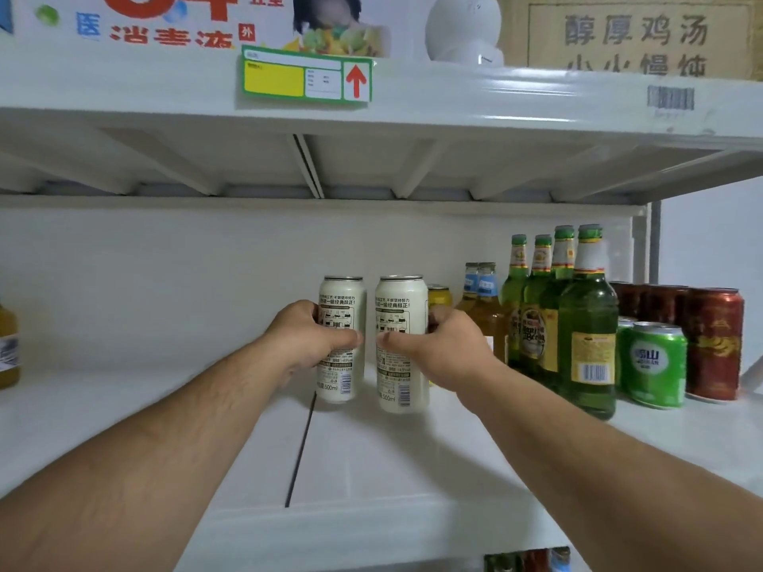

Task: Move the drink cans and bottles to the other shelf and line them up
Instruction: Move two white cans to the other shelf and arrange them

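Two tall white 500 ml cans stand side by side in the middle of the white shelf (247, 447). My left hand (307, 338) grips the left white can (343, 295), fingers wrapped round its middle. My right hand (439, 346) grips the right white can (402, 299) the same way. Both cans are upright, at or just above the shelf surface; I cannot tell if they touch it. To the right stand several green glass bottles (586, 324), two amber bottles (479, 299), a yellow can (439, 297), green cans (656, 365) and red cans (716, 344).
A yellow bottle (8, 348) shows at the far left edge. The upper shelf (454, 101) hangs close overhead, with a price tag (305, 78) on its lip. A dark seam (299, 452) splits the shelf board. More drinks (528, 561) peek from the shelf below.
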Demonstrator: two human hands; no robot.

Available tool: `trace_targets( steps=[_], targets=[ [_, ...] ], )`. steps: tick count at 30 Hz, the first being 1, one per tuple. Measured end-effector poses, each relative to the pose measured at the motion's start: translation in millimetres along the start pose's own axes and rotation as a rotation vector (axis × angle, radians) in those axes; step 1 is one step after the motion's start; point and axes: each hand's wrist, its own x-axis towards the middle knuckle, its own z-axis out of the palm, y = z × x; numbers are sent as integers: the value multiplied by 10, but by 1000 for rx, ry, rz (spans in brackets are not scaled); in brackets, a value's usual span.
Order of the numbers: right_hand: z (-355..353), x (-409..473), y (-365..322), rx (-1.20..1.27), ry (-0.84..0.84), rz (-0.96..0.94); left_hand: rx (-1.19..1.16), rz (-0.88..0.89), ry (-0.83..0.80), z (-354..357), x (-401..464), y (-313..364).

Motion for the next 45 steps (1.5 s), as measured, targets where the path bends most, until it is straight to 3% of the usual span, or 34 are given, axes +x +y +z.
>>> trace_targets(
  steps=[18,27,33,45],
  targets=[
    [375,444,191,-172,109,62,75,13,-214,301,895,-229],
    [425,438,235,-354,109,-12,81,38,-253,486,1042,-273],
    [399,279,330,-513,-38,52,135,27,-296,423,1083,-460],
    [474,221,313,-566,10,49,11,-21,-162,433,1090,-530]
  ],
)
